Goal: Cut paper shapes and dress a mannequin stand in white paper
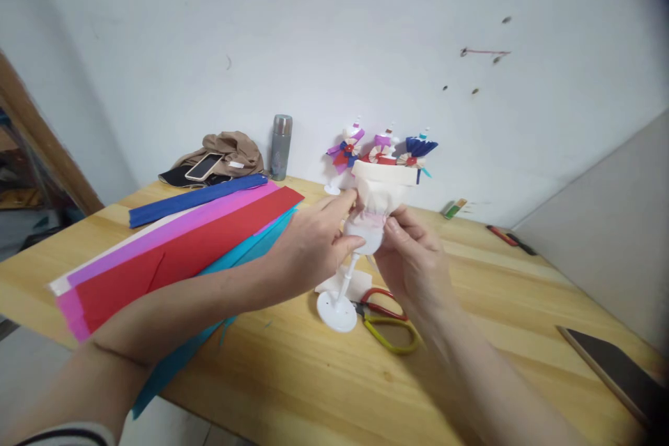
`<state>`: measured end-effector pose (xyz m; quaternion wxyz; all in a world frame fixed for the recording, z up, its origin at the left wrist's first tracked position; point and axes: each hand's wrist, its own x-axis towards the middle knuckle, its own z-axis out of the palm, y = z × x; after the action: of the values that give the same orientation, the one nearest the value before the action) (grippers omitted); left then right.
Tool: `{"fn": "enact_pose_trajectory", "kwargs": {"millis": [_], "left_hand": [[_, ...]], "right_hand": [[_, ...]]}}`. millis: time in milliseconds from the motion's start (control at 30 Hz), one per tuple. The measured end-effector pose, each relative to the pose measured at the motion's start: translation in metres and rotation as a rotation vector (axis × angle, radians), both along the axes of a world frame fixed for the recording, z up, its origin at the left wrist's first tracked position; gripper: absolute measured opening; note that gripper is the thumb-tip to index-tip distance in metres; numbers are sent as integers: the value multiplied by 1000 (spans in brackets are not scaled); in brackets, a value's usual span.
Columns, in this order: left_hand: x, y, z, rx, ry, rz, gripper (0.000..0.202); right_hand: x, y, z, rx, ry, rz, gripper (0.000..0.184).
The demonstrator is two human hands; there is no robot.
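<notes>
Working at the wooden table (293,369). Coloured paper sheets (219,240) lie across its left side, red over magenta. White stand form (371,242) is mid-table between our hands, leaning right, cream paper (384,191) wrapped around its upper part and gathered in at a pinkish band. Our left hand (316,240) is at the form's left edge, thumb and forefinger spread; can't tell if they grip. Our right hand (418,258) has thumb and forefinger pinching the gathered paper on the right. Grey flask (280,153) upright, far left, near the wall. Scissors (366,319) just right of the form's base.
</notes>
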<state>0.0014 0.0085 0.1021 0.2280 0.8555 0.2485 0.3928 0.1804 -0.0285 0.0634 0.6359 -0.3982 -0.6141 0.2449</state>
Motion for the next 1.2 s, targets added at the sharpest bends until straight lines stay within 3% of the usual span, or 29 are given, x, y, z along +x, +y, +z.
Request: {"fn": "enact_pose_trajectory", "kwargs": {"millis": [200, 400, 467, 600, 900, 1200], "left_hand": [[6, 6, -7, -1, -43, 23, 19], [-7, 11, 7, 100, -115, 129, 14], [-13, 15, 14, 161, -200, 77, 23], [-20, 26, 22, 114, -174, -4, 23], [-21, 48, 19, 241, -275, -197, 17], [-23, 37, 24, 190, -262, -175, 16]], "right_hand": [[-1, 0, -6, -34, 64, 63, 22], [-7, 3, -10, -118, 205, 109, 28], [-10, 3, -12, -142, 227, 128, 30], [-14, 2, -14, -148, 233, 165, 31], [-24, -3, -8, -204, 370, 180, 32], [-26, -4, -7, -200, 411, 210, 32]]}}
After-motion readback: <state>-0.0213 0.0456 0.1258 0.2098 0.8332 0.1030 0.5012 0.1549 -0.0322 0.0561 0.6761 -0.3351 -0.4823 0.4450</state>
